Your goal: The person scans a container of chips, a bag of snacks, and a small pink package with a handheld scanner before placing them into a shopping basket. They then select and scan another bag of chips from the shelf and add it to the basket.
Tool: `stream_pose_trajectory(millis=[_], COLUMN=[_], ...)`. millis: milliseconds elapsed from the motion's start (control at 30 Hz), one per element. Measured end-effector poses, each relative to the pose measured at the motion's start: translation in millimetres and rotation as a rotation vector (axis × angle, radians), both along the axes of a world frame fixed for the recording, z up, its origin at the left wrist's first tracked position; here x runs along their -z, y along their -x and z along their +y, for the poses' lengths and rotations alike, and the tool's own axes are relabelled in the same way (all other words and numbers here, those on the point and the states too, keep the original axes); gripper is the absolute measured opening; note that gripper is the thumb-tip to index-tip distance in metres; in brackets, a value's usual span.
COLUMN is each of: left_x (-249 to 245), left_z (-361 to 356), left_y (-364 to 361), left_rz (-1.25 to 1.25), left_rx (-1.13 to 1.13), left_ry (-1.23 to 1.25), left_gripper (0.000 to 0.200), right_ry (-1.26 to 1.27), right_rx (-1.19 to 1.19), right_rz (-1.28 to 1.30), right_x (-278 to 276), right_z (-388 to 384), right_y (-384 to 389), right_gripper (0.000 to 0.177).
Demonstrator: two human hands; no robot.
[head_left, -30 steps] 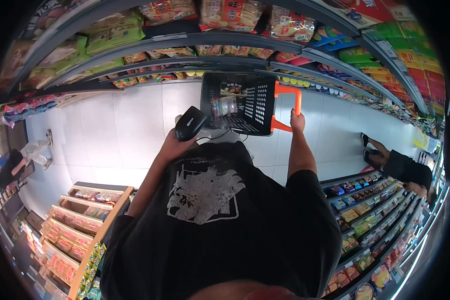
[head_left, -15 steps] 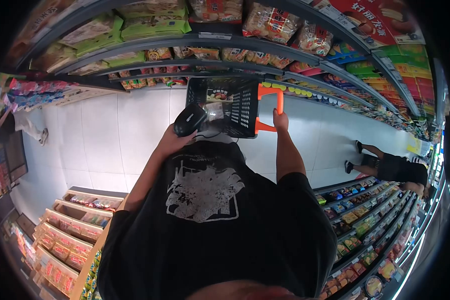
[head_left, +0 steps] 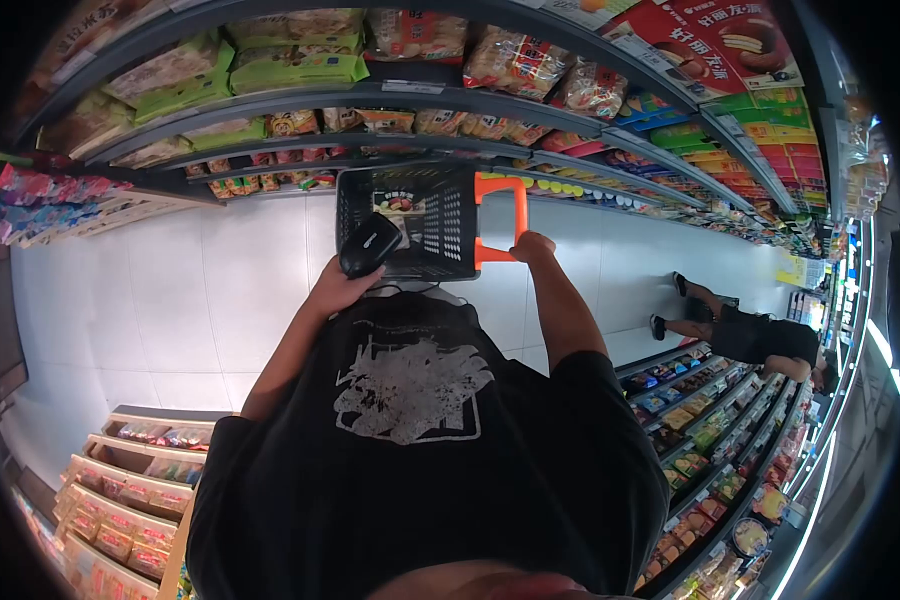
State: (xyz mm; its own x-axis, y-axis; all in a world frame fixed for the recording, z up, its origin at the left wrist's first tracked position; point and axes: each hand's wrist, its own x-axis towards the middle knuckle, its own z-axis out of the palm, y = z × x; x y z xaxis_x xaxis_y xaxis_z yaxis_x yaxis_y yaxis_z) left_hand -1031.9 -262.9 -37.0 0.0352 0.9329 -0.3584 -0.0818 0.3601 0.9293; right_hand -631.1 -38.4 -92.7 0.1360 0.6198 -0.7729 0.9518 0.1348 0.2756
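My left hand (head_left: 340, 287) is closed around a black rounded device (head_left: 371, 247) with small white lettering, whose exact kind I cannot make out. A dark cable runs near my shirt front, just below it. The device overlaps the near left part of a black shopping basket (head_left: 452, 220) with perforated sides. My right hand (head_left: 535, 246) grips the lower outer corner of the basket's orange handle (head_left: 521, 205), which sticks out to the right. Inside the basket lies a package with a printed label (head_left: 398, 203), partly covered by the device.
Snack shelves (head_left: 410, 88) curve across the front, stacked with bagged crackers (head_left: 515, 62). Another person in dark clothes (head_left: 765, 338) stands to the right by a lower shelf (head_left: 710, 430). A tiered wooden display (head_left: 135, 490) stands at lower left. Pale tiled floor (head_left: 160, 300) lies between.
The basket and both hands have shifted left in view. The device now hides the clear package in the basket. A person at the far left has left the view; the one at right appears closer.
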Motion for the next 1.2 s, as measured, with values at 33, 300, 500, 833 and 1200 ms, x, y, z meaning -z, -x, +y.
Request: stream_pose_trajectory(millis=[33,300,500,833,1200], left_x=[2.0,-36.6,-50.2,-59.1,-51.9], left_z=[2.5,30.9,42.2,29.4,-5.7], left_y=[-3.3,-18.3,-26.3,-25.5,-21.7], left_rz=[0.001,0.067,0.147,0.187,0.189], left_rx=[0.006,0.02,0.004,-0.075,-0.288], left_ry=[0.002,0.037,-0.061,-0.089,-0.042], left_gripper=[0.029,0.033,0.034,0.033,0.037], right_ry=[0.063,-0.675,-1.312,-0.68,-0.416], right_rx=[-0.066,-0.07,0.009,0.324,0.257], right_rz=[0.001,1.18,1.13,1.371,1.7], right_x=[-4.5,-77.8,-184.8,-160.8,-181.5], right_z=[6.0,105.3,156.4,210.7,182.2], right_y=[0.3,48.6,107.1,115.7,106.7], right_gripper=[0.05,0.031,0.061,0.093,0.051])
